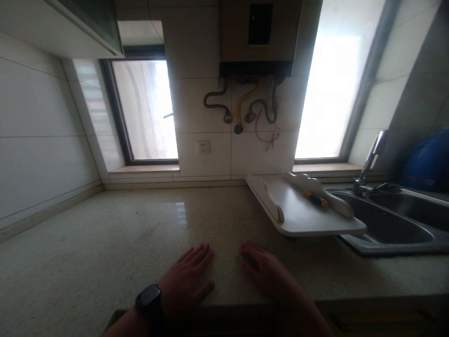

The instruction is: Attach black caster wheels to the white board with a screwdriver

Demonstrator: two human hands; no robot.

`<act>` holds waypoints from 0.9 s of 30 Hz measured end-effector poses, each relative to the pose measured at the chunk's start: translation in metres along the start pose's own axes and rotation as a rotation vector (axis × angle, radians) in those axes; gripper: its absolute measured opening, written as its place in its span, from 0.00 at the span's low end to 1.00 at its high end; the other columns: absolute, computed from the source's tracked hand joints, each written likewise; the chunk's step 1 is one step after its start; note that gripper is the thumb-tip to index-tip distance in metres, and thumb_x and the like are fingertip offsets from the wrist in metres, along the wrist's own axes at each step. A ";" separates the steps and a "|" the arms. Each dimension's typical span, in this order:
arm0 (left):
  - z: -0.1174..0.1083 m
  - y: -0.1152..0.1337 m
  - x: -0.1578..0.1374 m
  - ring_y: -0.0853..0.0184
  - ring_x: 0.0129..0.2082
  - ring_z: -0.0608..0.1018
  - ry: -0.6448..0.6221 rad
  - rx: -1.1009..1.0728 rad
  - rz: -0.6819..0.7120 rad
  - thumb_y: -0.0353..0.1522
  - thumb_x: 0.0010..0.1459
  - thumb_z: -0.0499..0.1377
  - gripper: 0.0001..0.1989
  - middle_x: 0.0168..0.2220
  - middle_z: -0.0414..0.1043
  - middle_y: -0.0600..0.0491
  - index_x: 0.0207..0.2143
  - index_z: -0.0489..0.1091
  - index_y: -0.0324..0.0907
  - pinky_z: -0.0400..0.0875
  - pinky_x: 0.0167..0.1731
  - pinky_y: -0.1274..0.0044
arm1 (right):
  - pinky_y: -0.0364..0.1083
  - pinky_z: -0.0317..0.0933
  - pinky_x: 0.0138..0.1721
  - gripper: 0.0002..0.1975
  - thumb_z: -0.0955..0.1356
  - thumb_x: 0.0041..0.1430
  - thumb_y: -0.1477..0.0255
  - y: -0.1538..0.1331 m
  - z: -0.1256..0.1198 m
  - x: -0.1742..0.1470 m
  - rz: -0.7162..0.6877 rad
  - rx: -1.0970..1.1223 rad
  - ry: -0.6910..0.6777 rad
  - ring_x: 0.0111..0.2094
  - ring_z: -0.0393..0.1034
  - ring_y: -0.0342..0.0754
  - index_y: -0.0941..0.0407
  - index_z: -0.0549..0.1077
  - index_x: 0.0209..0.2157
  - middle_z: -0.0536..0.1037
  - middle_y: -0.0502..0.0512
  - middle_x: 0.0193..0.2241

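Note:
My left hand (pixel 187 276) lies flat near the front edge of the speckled countertop (pixel 140 234), fingers stretched and thumb apart. A dark watch (pixel 148 297) is on that wrist. Across a short gap, my right hand (pixel 258 267) rests on the same surface with its fingers extended, holding nothing. Beyond it to the right is a white board (pixel 298 215) with wavy raised side pieces, its right part reaching over the sink's edge. An orange-and-black handled tool (pixel 315 199), perhaps a screwdriver, lies on this board. Neither hand touches the board.
At the right is a double metal sink (pixel 396 229) with a chrome faucet (pixel 372 159), and a blue object (pixel 428 159) behind it. A water heater (pixel 259 32) with hoses hangs on the tiled wall above a socket (pixel 203 147). An upper cabinet (pixel 70 23) juts out at left.

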State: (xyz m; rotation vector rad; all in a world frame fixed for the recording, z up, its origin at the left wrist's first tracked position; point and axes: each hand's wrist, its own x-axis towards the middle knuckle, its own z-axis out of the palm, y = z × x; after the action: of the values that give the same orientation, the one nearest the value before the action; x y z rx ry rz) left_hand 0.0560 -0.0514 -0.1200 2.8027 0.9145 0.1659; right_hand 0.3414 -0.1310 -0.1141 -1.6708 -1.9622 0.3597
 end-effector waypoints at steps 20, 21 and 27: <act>0.003 -0.003 0.001 0.53 0.74 0.51 -0.008 0.016 0.009 0.55 0.71 0.44 0.39 0.74 0.42 0.45 0.75 0.47 0.43 0.49 0.71 0.55 | 0.52 0.57 0.66 0.21 0.66 0.68 0.64 0.004 0.002 0.000 0.011 0.002 0.002 0.64 0.65 0.54 0.57 0.76 0.57 0.74 0.60 0.61; 0.003 -0.003 0.001 0.53 0.74 0.51 -0.010 0.015 0.006 0.55 0.71 0.44 0.40 0.74 0.42 0.45 0.75 0.47 0.43 0.49 0.71 0.54 | 0.52 0.57 0.66 0.21 0.66 0.68 0.64 0.004 0.002 0.000 0.006 0.004 0.002 0.64 0.66 0.54 0.57 0.76 0.57 0.74 0.60 0.61; 0.004 -0.003 0.002 0.53 0.74 0.52 -0.006 -0.002 -0.002 0.55 0.70 0.45 0.39 0.74 0.43 0.46 0.74 0.47 0.44 0.50 0.71 0.55 | 0.51 0.57 0.66 0.20 0.65 0.69 0.63 0.002 0.000 -0.002 -0.009 0.003 0.006 0.63 0.67 0.53 0.57 0.77 0.56 0.74 0.59 0.60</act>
State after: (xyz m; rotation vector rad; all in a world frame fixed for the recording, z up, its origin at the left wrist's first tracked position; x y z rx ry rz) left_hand 0.0564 -0.0486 -0.1240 2.7985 0.9151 0.1585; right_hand 0.3435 -0.1321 -0.1158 -1.6583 -1.9636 0.3536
